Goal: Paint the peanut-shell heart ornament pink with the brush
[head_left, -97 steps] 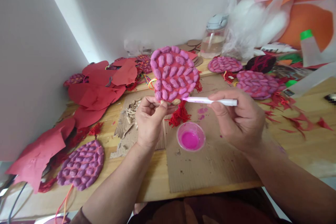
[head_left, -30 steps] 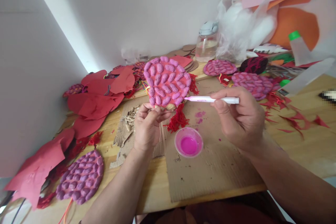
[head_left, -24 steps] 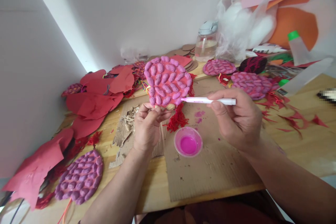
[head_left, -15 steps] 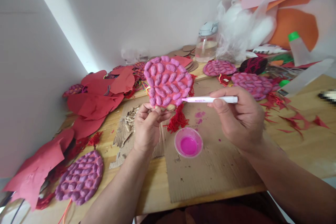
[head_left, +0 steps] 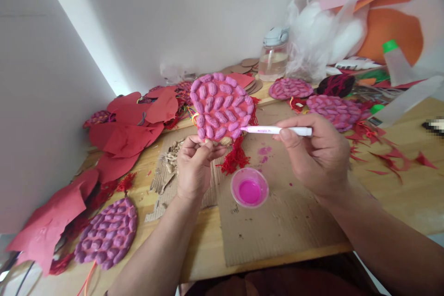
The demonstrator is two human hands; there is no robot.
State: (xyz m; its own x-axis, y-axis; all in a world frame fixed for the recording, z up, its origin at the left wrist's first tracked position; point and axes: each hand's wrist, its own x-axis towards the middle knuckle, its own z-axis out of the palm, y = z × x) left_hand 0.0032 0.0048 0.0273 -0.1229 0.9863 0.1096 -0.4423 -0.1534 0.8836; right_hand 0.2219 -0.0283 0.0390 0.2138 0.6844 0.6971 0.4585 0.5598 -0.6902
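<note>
My left hand [head_left: 196, 162] pinches the lower edge of a round red disc [head_left: 222, 106] covered with peanut shells, most of them painted pink-purple. A bare tan shell [head_left: 226, 140] shows at its bottom edge, beside the fingers. Between the thumb and fingers of my right hand [head_left: 314, 152] is a white marker [head_left: 277, 130], its pink tip at the disc's lower right shells. A red yarn tassel [head_left: 236, 157] hangs below the disc. Under it, a clear plastic cup [head_left: 236, 196] of magenta paint stands on a cardboard sheet [head_left: 277, 236].
Red paper pieces [head_left: 121, 138] and a finished-looking shell disc [head_left: 109, 233] lie at left. More shell discs [head_left: 335, 111] and red scraps [head_left: 391, 159] sit at right. Behind stand a lidded water jar [head_left: 274, 58] and a plastic bag [head_left: 312, 37]. Broken shells [head_left: 171, 159] lie near my left hand.
The marker and my right hand have shifted very slightly, with the tip staying by the same lower right shells. My left hand and the disc hold almost still.
</note>
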